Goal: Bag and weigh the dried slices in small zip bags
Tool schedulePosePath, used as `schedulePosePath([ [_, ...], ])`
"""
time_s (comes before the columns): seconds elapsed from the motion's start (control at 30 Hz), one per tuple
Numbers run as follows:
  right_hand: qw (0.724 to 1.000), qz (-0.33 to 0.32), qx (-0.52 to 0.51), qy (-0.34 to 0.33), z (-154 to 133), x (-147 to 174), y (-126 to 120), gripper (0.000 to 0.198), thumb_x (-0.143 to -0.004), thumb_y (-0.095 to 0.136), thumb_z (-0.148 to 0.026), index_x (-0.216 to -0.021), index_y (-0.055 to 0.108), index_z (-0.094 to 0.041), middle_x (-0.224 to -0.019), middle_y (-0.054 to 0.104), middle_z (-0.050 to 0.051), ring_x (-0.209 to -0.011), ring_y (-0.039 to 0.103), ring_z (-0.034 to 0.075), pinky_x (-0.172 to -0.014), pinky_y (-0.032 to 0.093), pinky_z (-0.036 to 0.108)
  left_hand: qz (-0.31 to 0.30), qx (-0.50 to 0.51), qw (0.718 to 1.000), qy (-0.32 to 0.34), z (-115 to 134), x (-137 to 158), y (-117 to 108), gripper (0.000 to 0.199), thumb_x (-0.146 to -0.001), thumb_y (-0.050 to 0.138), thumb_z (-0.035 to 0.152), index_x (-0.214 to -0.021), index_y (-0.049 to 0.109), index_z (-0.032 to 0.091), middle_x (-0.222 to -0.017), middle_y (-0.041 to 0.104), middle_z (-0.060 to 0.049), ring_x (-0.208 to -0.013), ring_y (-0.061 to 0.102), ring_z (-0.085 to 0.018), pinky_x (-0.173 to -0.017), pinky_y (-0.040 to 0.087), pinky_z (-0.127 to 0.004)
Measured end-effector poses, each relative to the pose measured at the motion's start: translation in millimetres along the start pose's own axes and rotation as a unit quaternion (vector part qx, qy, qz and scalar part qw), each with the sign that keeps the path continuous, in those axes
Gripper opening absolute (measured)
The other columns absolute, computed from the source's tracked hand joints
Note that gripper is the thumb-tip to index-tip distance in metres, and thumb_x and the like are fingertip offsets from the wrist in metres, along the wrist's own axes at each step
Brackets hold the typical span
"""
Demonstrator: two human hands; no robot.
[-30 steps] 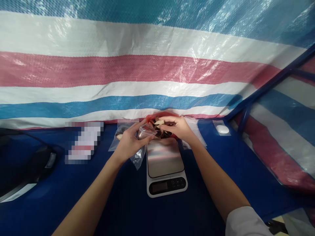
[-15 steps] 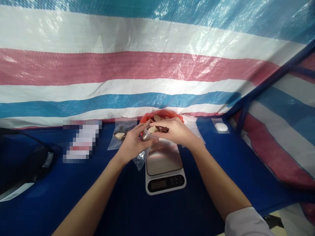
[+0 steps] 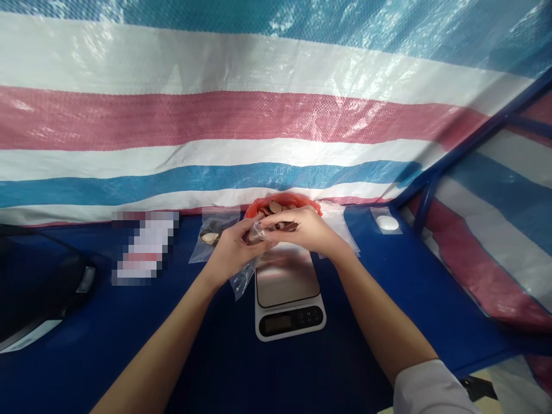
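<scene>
My left hand (image 3: 233, 247) is closed on a small clear plastic bag (image 3: 245, 279), which hangs below its fingers. At the bag's mouth my right hand (image 3: 308, 227) is curled, its fingertips against the clear plastic. Dark brown dried slices (image 3: 290, 226) show between its thumb and palm. Both hands are above the far end of a white digital kitchen scale (image 3: 288, 276). Just behind them sits an open red plastic bag (image 3: 254, 207) with several brown and pale slices (image 3: 276, 206). What is inside the clear bag is hidden by my fingers.
A clear bag with slices (image 3: 210, 238) lies left of my hands. Further left are a blurred-out paper (image 3: 150, 241) and a black bag (image 3: 43, 282). Empty clear bags (image 3: 338, 221) and a white oval item (image 3: 387, 223) are to the right. Striped sheeting (image 3: 259, 118) rises behind the blue table (image 3: 207, 368).
The pale slice at the clear bag's mouth is out of sight now. The fingers of my right hand have moved slightly toward the left, and the bag's lower end has swung left.
</scene>
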State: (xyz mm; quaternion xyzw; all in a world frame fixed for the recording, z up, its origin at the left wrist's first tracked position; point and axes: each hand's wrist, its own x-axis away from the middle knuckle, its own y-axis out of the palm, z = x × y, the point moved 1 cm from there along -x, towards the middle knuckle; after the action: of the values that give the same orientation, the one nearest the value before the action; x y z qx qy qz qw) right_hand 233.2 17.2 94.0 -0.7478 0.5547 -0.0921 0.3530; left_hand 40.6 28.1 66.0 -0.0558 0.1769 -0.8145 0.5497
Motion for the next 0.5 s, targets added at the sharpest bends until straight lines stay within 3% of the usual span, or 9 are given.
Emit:
schedulePosePath([
  [0.1, 0.995, 0.019, -0.095, -0.018, 9, 2, -7, 0.025, -0.084, 0.073, -0.032, -0.108, 0.078, -0.026, -0.108, 0.077, 0.001, -0.098, 0.073, 0.021, -0.088, 0.06, 0.033, 0.012, 0.007, 1.0, 0.006, 2, 0, -2, 0.06, -0.071, 0.081, 0.056, -0.118, 0.073, 0.019, -0.117, 0.075, -0.009, -0.109, 0.069, -0.031, -0.1, 0.054, -0.043],
  [0.17, 0.995, 0.043, -0.088, -0.008, 17, 3, -14, 0.024, -0.084, 0.072, -0.028, -0.107, 0.078, -0.026, -0.109, 0.077, 0.001, -0.097, 0.073, 0.02, -0.087, 0.059, 0.033, 0.027, 0.012, 1.0, -0.001, 2, 0, -6, 0.054, -0.071, 0.08, 0.055, -0.112, 0.075, 0.02, -0.114, 0.076, -0.008, -0.108, 0.07, -0.03, -0.1, 0.054, -0.042],
  [0.27, 0.999, 0.048, -0.011, 0.016, 26, 3, -22, 0.024, -0.085, 0.07, -0.023, -0.107, 0.078, -0.026, -0.105, 0.078, 0.001, -0.092, 0.073, 0.019, -0.085, 0.056, 0.032, 0.047, 0.002, 0.999, -0.014, 2, 0, -12, 0.05, -0.072, 0.079, 0.056, -0.106, 0.076, 0.019, -0.111, 0.077, -0.009, -0.108, 0.07, -0.031, -0.102, 0.053, -0.044],
  [0.4, 0.99, -0.024, 0.138, 0.021, 28, 0, -17, 0.019, -0.09, 0.063, -0.021, -0.1, 0.079, -0.026, -0.098, 0.078, 0.001, -0.084, 0.069, 0.018, -0.077, 0.05, 0.03, 0.074, -0.006, 0.997, -0.005, 6, -1, -19, 0.057, -0.07, 0.08, 0.057, -0.112, 0.074, 0.019, -0.11, 0.077, -0.008, -0.106, 0.07, -0.031, -0.101, 0.053, -0.044],
  [0.5, 0.974, -0.058, 0.217, 0.009, 26, -2, -5, 0.021, -0.091, 0.061, -0.021, -0.099, 0.079, -0.027, -0.101, 0.078, 0.003, -0.09, 0.067, 0.02, -0.076, 0.047, 0.03, 0.093, -0.016, 0.996, 0.001, 8, -1, -23, 0.056, -0.069, 0.08, 0.058, -0.11, 0.074, 0.019, -0.111, 0.077, -0.008, -0.11, 0.069, -0.032, -0.102, 0.053, -0.043],
])
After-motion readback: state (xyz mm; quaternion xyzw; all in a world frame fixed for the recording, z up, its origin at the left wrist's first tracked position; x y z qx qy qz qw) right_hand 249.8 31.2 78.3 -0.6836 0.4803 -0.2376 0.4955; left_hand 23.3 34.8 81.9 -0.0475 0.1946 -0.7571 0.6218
